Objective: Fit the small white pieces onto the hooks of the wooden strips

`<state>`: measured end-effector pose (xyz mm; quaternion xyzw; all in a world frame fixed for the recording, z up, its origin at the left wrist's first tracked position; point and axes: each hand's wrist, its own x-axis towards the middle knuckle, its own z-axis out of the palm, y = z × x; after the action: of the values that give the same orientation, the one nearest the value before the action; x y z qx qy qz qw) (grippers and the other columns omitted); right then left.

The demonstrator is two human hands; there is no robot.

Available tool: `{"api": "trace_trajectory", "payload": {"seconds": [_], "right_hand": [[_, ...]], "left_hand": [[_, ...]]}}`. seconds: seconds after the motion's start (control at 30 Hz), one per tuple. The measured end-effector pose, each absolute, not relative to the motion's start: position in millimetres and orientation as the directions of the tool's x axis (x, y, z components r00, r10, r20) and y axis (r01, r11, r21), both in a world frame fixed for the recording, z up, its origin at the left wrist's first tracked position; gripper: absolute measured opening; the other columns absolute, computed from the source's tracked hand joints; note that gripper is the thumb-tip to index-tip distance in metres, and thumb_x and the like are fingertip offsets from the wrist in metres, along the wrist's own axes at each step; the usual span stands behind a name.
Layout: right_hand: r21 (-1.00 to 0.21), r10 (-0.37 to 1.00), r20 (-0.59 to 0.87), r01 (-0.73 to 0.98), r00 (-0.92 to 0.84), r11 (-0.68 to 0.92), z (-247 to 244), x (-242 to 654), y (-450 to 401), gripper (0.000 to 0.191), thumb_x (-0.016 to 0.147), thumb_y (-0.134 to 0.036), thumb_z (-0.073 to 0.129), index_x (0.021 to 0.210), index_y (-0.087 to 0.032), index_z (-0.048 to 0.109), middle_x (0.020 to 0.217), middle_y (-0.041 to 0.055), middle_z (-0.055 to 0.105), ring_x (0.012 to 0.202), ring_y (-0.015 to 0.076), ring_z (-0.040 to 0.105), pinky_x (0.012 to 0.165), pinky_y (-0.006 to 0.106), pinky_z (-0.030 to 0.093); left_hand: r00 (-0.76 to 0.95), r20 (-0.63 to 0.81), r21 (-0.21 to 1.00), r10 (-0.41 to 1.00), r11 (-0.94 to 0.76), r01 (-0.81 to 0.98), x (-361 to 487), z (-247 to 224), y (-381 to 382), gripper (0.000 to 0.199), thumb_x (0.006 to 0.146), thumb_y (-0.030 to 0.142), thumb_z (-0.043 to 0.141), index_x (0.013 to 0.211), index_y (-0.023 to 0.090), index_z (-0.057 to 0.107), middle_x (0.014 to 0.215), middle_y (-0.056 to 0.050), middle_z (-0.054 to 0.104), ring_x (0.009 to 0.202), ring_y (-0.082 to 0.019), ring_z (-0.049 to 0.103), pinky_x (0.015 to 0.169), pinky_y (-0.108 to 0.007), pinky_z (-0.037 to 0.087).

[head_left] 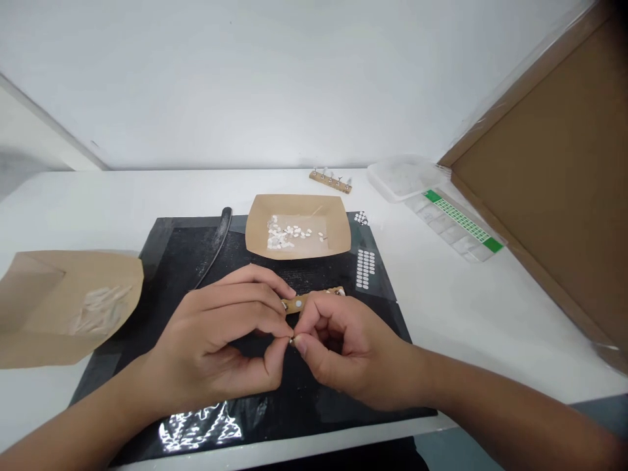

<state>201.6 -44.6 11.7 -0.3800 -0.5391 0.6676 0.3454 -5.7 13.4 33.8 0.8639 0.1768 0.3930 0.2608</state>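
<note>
Over the black mat (235, 386), my left hand (230, 333) and my right hand (343, 340) meet fingertip to fingertip. Both are closed in a pinch around a tiny shiny metallic piece (292, 341), mostly hidden by the fingers. Just behind the fingertips lies a brown strip (296, 305) with a white round dot and small parts along it; my right hand covers some of it. Beyond, a brown paper tray (255, 226) holds many small white oval pieces (289, 234).
Another brown strip with metal clips (331, 180) lies at the back. At left sits a paper tray (24, 340) with pale slim pieces (101, 307). A dark curved strip (220, 239), a sticker sheet (365, 268), a clear lidded box (456, 222) and a cardboard box (544, 157) surround the mat.
</note>
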Motion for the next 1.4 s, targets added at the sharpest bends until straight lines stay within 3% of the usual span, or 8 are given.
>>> {"api": "trace_trajectory", "payload": {"seconds": [0.3,0.4,0.53,0.7,0.8,0.87,1.1,1.4], "right_hand": [[-0.947,0.834,-0.207,-0.109,-0.511,-0.302,16.8,204.2,-41.5,0.025,0.095,-0.033,0.075,0.090,-0.021,0.054,0.061,-0.0098,0.056,0.042,0.0042,0.047,0.039,0.012,0.036],[-0.943,0.824,-0.219,-0.104,-0.523,-0.317,15.2,205.1,-40.7,0.027,0.096,-0.036,0.075,0.090,-0.021,0.053,0.060,-0.0100,0.056,0.041,0.0041,0.046,0.038,0.012,0.035],[-0.989,0.861,-0.099,-0.047,-0.499,-0.141,12.6,206.0,-40.6,0.022,0.098,-0.032,0.071,0.091,-0.020,0.054,0.064,-0.0086,0.056,0.047,0.0048,0.050,0.043,0.014,0.038],[-0.953,0.857,0.184,0.126,-0.482,0.276,13.2,208.7,-39.2,0.004,0.104,-0.022,0.062,0.102,-0.019,0.062,0.080,-0.0025,0.069,0.062,0.0074,0.065,0.060,0.019,0.051],[-0.809,0.821,0.372,0.282,-0.433,0.516,10.8,210.0,-36.9,0.004,0.102,-0.017,0.063,0.101,-0.020,0.064,0.083,-0.0020,0.073,0.073,0.0106,0.069,0.071,0.025,0.052],[-0.709,0.786,0.465,0.361,-0.407,0.606,7.3,210.2,-35.2,0.007,0.102,-0.015,0.063,0.106,-0.020,0.064,0.091,-0.0001,0.077,0.081,0.0127,0.071,0.076,0.028,0.053],[-0.532,0.682,0.655,0.442,-0.326,0.722,-0.2,209.7,-30.3,0.021,0.097,-0.006,0.071,0.114,-0.018,0.068,0.102,0.0050,0.082,0.086,0.0147,0.077,0.071,0.029,0.053],[-0.548,0.685,0.655,0.425,-0.318,0.721,5.9,214.5,-25.6,0.024,0.092,-0.005,0.076,0.109,-0.020,0.070,0.094,0.0041,0.082,0.082,0.0142,0.078,0.069,0.026,0.058]], "left_hand": [[0.679,0.476,0.744,0.559,-0.667,0.028,-12.9,27.3,19.2,0.019,0.080,0.000,0.075,0.088,0.017,0.074,0.074,0.000,0.071,0.074,-0.015,0.069,0.092,-0.042,0.062],[0.694,0.461,0.777,0.553,-0.629,-0.014,-12.9,25.2,21.5,0.019,0.081,0.000,0.076,0.089,0.018,0.073,0.073,0.001,0.072,0.067,-0.012,0.067,0.097,-0.045,0.061],[0.700,0.465,0.784,0.542,-0.620,-0.040,-12.1,23.7,25.6,0.019,0.082,0.001,0.075,0.088,0.019,0.072,0.071,0.002,0.071,0.061,-0.012,0.066,0.097,-0.046,0.060],[0.699,0.447,0.828,0.558,-0.553,-0.088,-17.2,18.6,28.8,0.024,0.079,0.002,0.079,0.094,0.021,0.076,0.079,0.000,0.075,0.073,-0.014,0.069,0.096,-0.044,0.063],[0.680,0.354,0.902,0.642,-0.426,-0.067,-19.5,14.7,26.8,0.026,0.079,0.004,0.079,0.098,0.021,0.078,0.085,-0.005,0.074,0.100,-0.022,0.071,0.071,-0.028,0.067],[0.668,0.294,0.934,0.684,-0.355,-0.047,-19.4,13.2,24.6,0.027,0.080,0.005,0.080,0.103,0.021,0.079,0.090,-0.008,0.073,0.109,-0.025,0.069,0.053,-0.017,0.061],[0.604,0.348,0.901,0.717,-0.435,-0.002,-17.6,11.2,20.6,0.023,0.087,0.009,0.080,0.104,0.023,0.080,0.091,-0.006,0.075,0.109,-0.023,0.070,0.045,-0.009,0.053],[0.611,0.250,0.944,0.751,-0.329,0.018,-15.9,10.5,17.5,0.017,0.093,0.014,0.076,0.107,0.021,0.080,0.099,-0.008,0.074,0.094,-0.019,0.071,0.045,-0.012,0.056]]}}
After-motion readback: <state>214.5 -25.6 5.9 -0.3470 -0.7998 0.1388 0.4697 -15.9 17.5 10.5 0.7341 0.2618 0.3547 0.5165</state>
